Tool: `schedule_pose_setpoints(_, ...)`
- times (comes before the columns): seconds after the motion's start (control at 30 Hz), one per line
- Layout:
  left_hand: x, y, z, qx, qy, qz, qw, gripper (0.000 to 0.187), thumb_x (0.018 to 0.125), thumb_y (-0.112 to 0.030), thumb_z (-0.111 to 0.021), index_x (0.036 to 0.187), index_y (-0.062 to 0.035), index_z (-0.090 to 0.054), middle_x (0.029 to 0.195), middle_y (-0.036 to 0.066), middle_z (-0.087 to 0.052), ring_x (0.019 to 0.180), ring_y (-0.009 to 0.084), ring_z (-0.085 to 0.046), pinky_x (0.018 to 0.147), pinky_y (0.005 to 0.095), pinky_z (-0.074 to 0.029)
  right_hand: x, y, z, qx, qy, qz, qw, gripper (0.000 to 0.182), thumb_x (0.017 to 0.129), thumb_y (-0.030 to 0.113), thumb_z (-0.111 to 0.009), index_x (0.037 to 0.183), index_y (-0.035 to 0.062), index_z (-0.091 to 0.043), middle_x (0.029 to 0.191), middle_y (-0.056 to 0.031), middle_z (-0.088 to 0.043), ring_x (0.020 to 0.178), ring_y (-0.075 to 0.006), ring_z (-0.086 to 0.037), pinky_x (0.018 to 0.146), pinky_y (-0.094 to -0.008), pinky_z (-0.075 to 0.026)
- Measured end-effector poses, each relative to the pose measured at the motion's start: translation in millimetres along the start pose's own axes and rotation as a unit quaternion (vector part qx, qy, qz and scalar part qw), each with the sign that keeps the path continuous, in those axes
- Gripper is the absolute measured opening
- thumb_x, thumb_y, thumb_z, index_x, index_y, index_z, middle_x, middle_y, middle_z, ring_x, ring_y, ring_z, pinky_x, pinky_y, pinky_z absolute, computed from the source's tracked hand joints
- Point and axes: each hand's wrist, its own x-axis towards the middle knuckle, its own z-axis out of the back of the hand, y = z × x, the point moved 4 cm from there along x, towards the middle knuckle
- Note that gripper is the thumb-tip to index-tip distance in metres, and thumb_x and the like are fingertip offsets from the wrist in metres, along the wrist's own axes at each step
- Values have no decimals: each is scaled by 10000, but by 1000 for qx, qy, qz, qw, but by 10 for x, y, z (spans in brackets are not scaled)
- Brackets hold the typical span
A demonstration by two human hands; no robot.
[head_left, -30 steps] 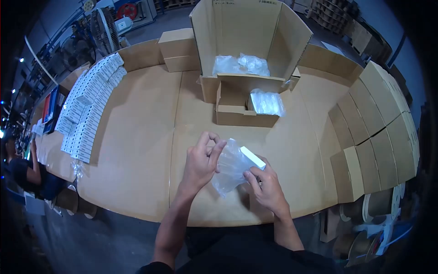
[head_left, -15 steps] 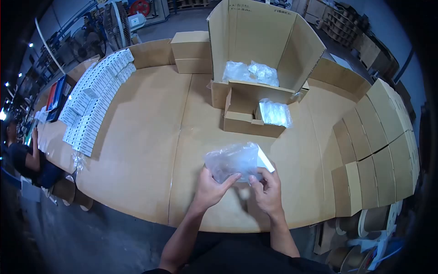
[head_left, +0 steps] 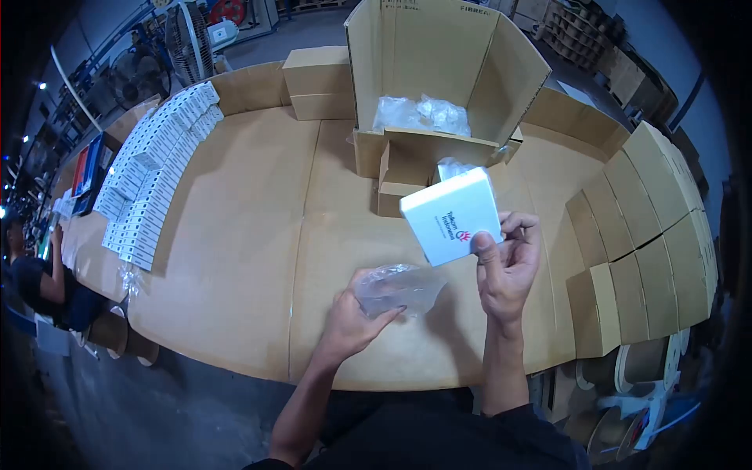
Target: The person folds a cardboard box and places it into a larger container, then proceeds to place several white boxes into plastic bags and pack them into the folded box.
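Observation:
My right hand (head_left: 509, 270) pinches the lower right corner of a flat white box (head_left: 446, 211) with dark lettering and a red mark, tilted and raised above the table. Lower and to the left, my left hand (head_left: 350, 317) holds a clear plastic bag (head_left: 399, 290) that stands partly open. Behind the white box is a small open carton (head_left: 395, 176) with a plastic-wrapped item (head_left: 454, 167) inside, partly hidden by the box. A tall open carton (head_left: 439, 59) behind it holds several plastic-wrapped items (head_left: 419, 116).
Rows of small white boxes (head_left: 153, 168) stand on the left of the cardboard-covered table (head_left: 235, 235). Brown cartons (head_left: 646, 243) are stacked at the right edge, two more (head_left: 317, 82) at the back. Another person (head_left: 47, 274) is at the far left.
The white box is out of the plastic bag, lifted up and to the right in my right hand, its printed face now showing. The bag remains in my left hand.

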Motion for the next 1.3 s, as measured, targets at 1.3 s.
schedule_pose_setpoints(1.3,-69,513,-115,-442,-53,77,892,503,1132,-282,-430,1537,9,-363,1435,149,-561,1315,251,-569,1118,425,-463,-103,-695,-222,-46,133,-233,962,317,1007,139,-698,1248,-1,-548,1055,-81,-710,982,-123,-669,880,-288,-542)
